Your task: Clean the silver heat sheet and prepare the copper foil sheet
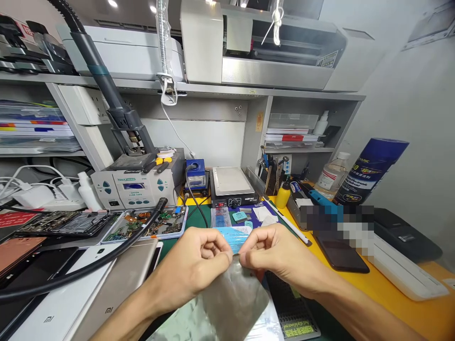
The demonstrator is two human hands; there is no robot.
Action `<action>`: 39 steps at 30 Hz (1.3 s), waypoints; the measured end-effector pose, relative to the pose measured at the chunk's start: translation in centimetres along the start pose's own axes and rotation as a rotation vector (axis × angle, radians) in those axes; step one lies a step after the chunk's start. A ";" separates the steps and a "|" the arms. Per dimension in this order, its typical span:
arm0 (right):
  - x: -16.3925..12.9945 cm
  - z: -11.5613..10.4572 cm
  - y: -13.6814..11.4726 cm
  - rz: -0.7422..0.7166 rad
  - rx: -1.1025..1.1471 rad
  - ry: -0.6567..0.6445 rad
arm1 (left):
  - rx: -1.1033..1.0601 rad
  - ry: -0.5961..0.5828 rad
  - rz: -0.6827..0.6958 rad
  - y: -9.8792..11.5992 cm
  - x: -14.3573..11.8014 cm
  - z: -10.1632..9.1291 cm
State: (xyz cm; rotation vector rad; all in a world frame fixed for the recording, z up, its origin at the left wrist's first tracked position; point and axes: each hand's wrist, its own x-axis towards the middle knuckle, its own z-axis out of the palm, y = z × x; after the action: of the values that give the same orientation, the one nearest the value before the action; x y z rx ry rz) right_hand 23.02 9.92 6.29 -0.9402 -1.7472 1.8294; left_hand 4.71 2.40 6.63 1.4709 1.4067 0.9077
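Observation:
My left hand (199,260) and my right hand (272,253) meet close together at the middle of the bench. Each pinches the top edge of a shiny silver-grey plastic bag (236,303), thumbs facing one another. The bag hangs down toward me, creased, its lower part running out of view. Whether its mouth is parted is hidden by my fingers. Just beyond the fingertips lies a light blue printed sheet (234,237). Under and right of the bag is a black textured pad (291,308) with yellow-green lettering.
Tablets (74,293) and an opened device (149,222) with exposed circuitry lie left, crossed by a black hose (117,255). A hot plate (232,187) stands behind. On the right are a dark phone (341,251), a yellow bottle (283,195) and a blue spray can (371,170).

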 end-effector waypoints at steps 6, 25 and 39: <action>0.1 0.1 0.2 -0.001 0.002 0.015 | -0.001 0.051 0.000 -0.2 0.4 0.5; 0.3 0.3 0.6 0.016 0.010 0.017 | -0.024 0.049 -0.050 -0.7 0.4 0.6; 0.2 0.3 0.7 -0.022 -0.055 0.037 | -0.057 0.009 -0.023 -0.8 0.9 0.4</action>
State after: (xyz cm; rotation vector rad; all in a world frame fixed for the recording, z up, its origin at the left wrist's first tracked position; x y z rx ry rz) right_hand 22.74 9.77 5.53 -0.9661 -1.7865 1.7467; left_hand 4.91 3.20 5.63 1.4068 1.3902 0.9333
